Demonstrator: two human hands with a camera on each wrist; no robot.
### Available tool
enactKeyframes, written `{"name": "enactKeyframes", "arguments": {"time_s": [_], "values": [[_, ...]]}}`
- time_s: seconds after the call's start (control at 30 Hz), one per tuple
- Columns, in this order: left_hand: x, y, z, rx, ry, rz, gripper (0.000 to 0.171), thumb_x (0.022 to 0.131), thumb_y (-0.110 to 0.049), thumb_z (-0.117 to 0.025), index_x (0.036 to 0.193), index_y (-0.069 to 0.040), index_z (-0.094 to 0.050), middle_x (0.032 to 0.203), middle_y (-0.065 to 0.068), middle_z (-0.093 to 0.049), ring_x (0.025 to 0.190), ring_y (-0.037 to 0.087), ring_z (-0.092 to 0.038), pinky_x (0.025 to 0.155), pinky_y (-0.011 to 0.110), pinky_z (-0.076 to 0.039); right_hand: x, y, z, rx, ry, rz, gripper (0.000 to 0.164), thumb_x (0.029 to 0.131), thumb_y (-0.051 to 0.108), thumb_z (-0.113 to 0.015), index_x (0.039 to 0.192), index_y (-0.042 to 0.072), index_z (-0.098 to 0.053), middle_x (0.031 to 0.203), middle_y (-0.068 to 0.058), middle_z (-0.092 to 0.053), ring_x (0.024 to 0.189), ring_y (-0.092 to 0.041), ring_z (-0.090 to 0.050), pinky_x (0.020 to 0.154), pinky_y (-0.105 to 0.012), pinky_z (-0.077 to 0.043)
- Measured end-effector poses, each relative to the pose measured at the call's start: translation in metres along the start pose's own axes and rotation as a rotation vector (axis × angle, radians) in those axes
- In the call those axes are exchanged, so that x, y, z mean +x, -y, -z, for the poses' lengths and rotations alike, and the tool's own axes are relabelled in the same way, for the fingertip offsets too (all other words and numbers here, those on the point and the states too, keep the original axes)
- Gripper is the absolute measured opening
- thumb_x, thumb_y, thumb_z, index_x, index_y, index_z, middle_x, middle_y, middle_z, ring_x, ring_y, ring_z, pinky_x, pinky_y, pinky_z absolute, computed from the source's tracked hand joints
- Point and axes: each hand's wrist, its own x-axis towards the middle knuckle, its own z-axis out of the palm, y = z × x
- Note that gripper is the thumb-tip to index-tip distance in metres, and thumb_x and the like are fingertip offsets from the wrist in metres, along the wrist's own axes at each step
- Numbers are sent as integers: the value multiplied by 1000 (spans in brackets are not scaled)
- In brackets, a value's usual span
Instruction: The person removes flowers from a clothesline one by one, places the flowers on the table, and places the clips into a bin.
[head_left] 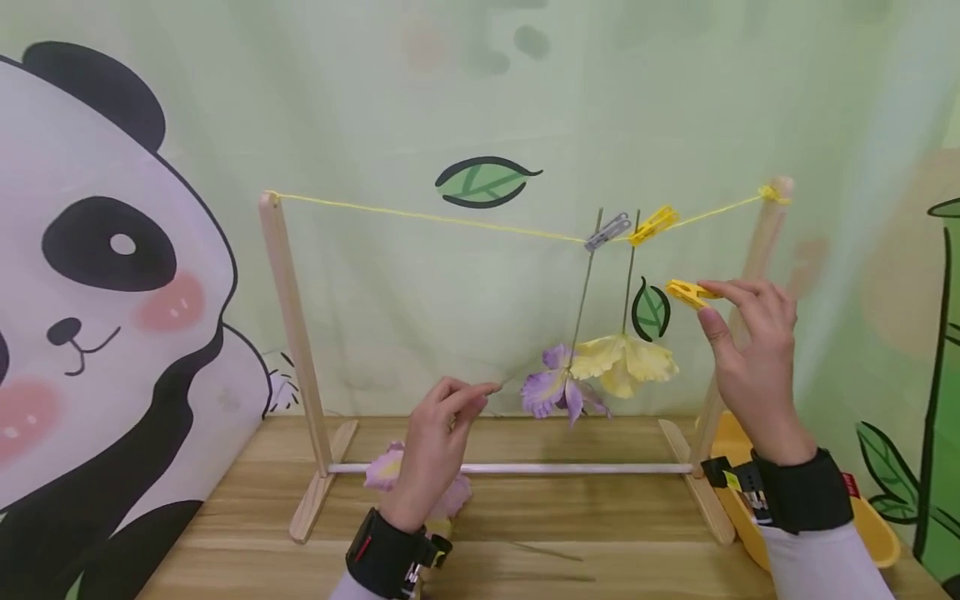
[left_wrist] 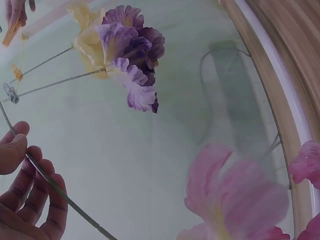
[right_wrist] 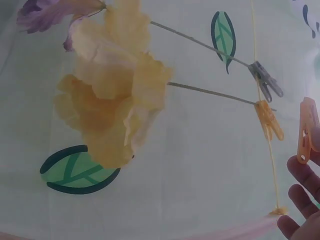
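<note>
Left hand: thumb and fingertip are clamped on a stem, which is held below the line, left of the hung flowers.
Right hand: a yellow clip is pinched between thumb and fingers, below the line's right end and apart from it.
Line: it is strung between two posts.
Grey clip: by it, the purple flower is hung, petals downward.
Second yellow clip: by it, the yellow flower is hung alongside.
Pink petals: partly hidden by the left hand and wrist.
Counter: loose stems are laid on it.
</note>
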Motion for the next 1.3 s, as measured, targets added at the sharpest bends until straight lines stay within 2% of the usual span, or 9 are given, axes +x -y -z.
{"name": "enactKeyframes", "arguments": {"time_s": [0.17,0.33,0.43,0.57,0.77,0.93,1.07,1.17,1.3], "values": [[-12,1,0,7,24,60,22,102,-14,-66,117,-19,-80,94,-8,-60,74,7,-49,61,24,-39,-15,-5,5,-8,10,-56,29,98,-3,-68,126,-6,-70,120,-29,-58,119,-3,-33,98,-33,-22],[-18,0,-1,35,57,10,23,102,-13,-66,119,-19,-79,96,-6,-61,75,8,-48,63,24,-39,-31,-12,12,-37,-12,-73,29,97,-2,-69,127,-6,-70,120,-26,-60,121,-2,-33,97,-30,-21],[-18,-2,-3,50,74,-22,23,102,-13,-66,120,-19,-79,97,-5,-62,77,8,-49,65,25,-41,-42,-16,22,-65,-46,-91,29,100,5,-67,126,-7,-69,120,-4,-62,123,-1,-33,98,-28,-22],[-17,-5,-5,72,91,-44,23,101,-12,-67,119,-18,-79,97,-4,-62,78,8,-52,65,24,-43,-52,-20,33,-75,-93,-120,32,102,11,-65,127,-8,-68,123,26,-48,124,0,-34,99,-26,-23],[-18,-11,-6,95,112,-92,25,101,-8,-67,120,-18,-79,99,-2,-63,79,8,-52,66,25,-44,-56,-25,44,-103,-111,-180,31,102,7,-65,129,-9,-66,121,32,-47,121,3,-35,98,-26,-24],[-18,-17,-4,226,127,-171,30,100,-4,-67,121,-23,-78,100,-2,-61,83,11,-53,70,28,-44,-58,-38,55,-191,-103,-284,33,102,7,-64,132,-7,-65,116,37,-42,116,9,-31,99,-26,-24],[-18,-21,-4,312,211,-193,29,100,-5,-68,121,-23,-78,98,-3,-58,83,11,-51,73,27,-43,-59,-54,63,-262,-100,-351,34,104,11,-63,132,-8,-65,110,29,-44,103,12,-31,88,-25,-25],[-19,-21,-5,356,300,-192,25,99,-6,-70,115,-22,-79,92,-4,-57,78,10,-49,71,25,-42,-62,-69,68,-338,-69,-405,35,105,14,-62,131,-10,-64,105,2,-56,92,5,-31,80,-26,-24],[-22,-21,-6,385,417,-178,19,96,-7,-73,107,-20,-81,85,-5,-57,72,9,-52,67,22,-44,-68,-87,75,-430,57,-509,39,109,19,-55,130,-13,-61,114,-28,-54,89,-20,-40,79,-35,-27]]}}
